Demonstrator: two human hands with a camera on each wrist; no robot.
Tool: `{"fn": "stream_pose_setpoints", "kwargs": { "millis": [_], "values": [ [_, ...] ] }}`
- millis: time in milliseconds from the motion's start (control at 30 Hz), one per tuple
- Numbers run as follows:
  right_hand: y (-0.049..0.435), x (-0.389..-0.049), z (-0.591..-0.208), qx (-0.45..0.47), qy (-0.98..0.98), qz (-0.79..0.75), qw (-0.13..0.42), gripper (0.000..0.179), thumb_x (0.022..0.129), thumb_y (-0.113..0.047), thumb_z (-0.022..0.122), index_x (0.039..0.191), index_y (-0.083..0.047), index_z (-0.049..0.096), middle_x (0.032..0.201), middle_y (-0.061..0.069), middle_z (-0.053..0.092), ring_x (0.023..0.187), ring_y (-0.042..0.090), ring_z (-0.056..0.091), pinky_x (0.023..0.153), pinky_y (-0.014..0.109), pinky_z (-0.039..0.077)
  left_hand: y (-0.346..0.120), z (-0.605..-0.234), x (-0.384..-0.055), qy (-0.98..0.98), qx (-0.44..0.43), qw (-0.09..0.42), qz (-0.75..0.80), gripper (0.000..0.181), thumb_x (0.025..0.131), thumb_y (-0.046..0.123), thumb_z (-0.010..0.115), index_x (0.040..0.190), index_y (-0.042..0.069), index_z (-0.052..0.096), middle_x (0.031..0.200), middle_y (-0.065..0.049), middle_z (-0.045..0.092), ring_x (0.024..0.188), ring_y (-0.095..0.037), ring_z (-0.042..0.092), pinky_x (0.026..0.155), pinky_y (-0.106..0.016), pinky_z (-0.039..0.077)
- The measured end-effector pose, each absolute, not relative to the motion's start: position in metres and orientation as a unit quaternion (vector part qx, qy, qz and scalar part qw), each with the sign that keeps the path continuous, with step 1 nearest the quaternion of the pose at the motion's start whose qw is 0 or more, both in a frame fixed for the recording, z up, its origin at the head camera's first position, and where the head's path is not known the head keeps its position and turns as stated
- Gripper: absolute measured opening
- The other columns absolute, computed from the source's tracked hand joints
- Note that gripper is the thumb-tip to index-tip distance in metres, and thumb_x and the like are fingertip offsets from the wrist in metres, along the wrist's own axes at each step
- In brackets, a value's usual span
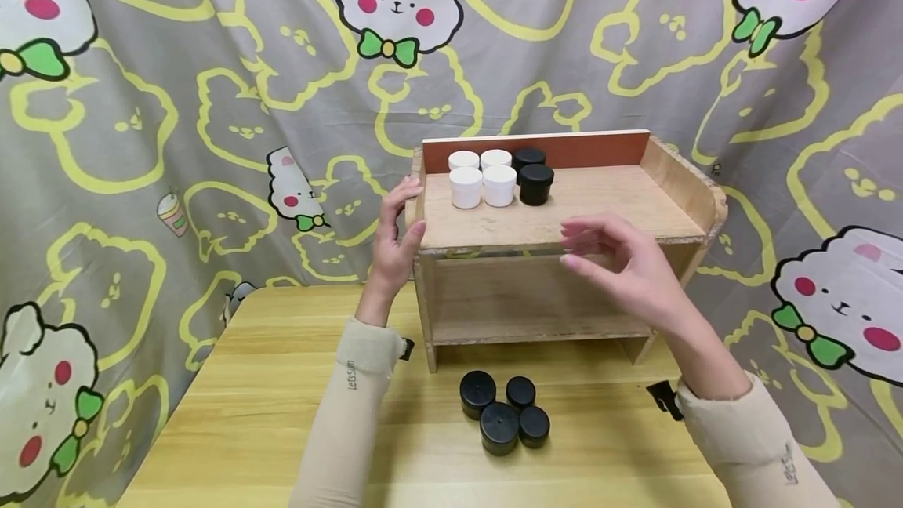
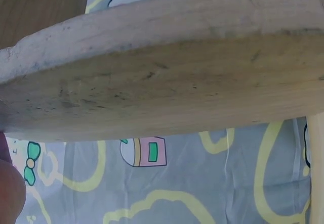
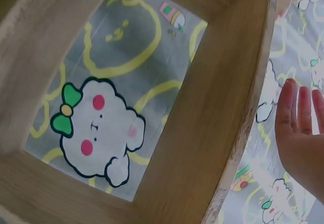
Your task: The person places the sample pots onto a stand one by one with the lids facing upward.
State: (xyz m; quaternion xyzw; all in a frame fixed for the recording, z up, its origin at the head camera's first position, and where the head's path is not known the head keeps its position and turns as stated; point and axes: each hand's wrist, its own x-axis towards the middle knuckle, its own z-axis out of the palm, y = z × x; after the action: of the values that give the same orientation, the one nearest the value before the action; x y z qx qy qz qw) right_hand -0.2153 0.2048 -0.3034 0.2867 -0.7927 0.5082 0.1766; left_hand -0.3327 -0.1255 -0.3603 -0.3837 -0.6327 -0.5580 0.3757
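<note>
a: how are the hands placed?
b: the left hand [image 1: 393,245] is rested against a side panel [image 2: 167,87] of the wooden shelf [image 1: 607,194], its thumb spread away from its fingers. the right hand [image 1: 645,277] is held near the shelf's front, fingers loosely bent and parted from the thumb, nothing pinched.
a: and the jars?
b: four white jars [image 1: 466,190] are set on top, to the right of the left fingers. two black jars [image 1: 534,186] are stood beyond the right fingertips, slightly to their left. four loose black jars [image 1: 498,428] are clustered on the table [image 1: 282,398], below and between both sets of fingers.
a: what could be spoiled?
b: the front black jar could be knocked into its neighbours if the right fingers were swung left too low. the whole shelf might be shifted, and jars toppled, if it were pushed too hard by the left fingers.
</note>
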Motion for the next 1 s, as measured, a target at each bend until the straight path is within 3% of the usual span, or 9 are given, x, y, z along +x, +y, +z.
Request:
{"fn": "stream_pose_setpoints", "kwargs": {
  "millis": [233, 400, 667, 1000],
  "values": [
    [0.199, -0.198, -0.330, 0.328, -0.797, 0.482, 0.159, 0.040, 0.089, 0.005, 0.076, 0.125, -0.009, 0.069, 0.116, -0.002, 0.070, 0.102, 0.009, 0.069, 0.090, 0.020, 0.058, -0.127, -0.362, -0.331, -0.637, -0.378, 0.372, -0.559, 0.065, 0.102, 0.051, 0.059, 0.135, -0.005, 0.052, 0.146, -0.028, 0.051, 0.152, -0.039, 0.035, 0.125, -0.048, 0.032],
    [0.194, -0.193, -0.359, 0.343, -0.801, 0.473, 0.134, 0.041, 0.089, 0.000, 0.078, 0.127, -0.016, 0.070, 0.112, 0.000, 0.070, 0.100, 0.010, 0.068, 0.088, 0.025, 0.060, -0.126, -0.361, -0.329, -0.645, -0.369, 0.371, -0.557, 0.069, 0.102, 0.054, 0.058, 0.134, -0.006, 0.051, 0.147, -0.027, 0.051, 0.153, -0.035, 0.035, 0.125, -0.048, 0.032],
    [0.196, -0.194, -0.418, 0.327, -0.806, 0.488, 0.069, 0.034, 0.092, -0.008, 0.077, 0.125, -0.014, 0.069, 0.110, -0.001, 0.070, 0.097, 0.011, 0.070, 0.087, 0.030, 0.061, -0.126, -0.360, -0.329, -0.642, -0.371, 0.379, -0.554, 0.068, 0.102, 0.052, 0.058, 0.134, -0.007, 0.051, 0.146, -0.028, 0.051, 0.152, -0.035, 0.036, 0.125, -0.048, 0.032],
    [0.205, -0.194, -0.476, 0.324, -0.811, 0.483, -0.059, 0.036, 0.095, -0.020, 0.076, 0.128, -0.008, 0.066, 0.118, 0.011, 0.071, 0.102, 0.022, 0.071, 0.089, 0.035, 0.060, -0.126, -0.361, -0.329, -0.647, -0.368, 0.379, -0.550, 0.067, 0.102, 0.053, 0.057, 0.134, -0.006, 0.051, 0.146, -0.027, 0.050, 0.153, -0.033, 0.036, 0.126, -0.048, 0.032]
  ]
}}
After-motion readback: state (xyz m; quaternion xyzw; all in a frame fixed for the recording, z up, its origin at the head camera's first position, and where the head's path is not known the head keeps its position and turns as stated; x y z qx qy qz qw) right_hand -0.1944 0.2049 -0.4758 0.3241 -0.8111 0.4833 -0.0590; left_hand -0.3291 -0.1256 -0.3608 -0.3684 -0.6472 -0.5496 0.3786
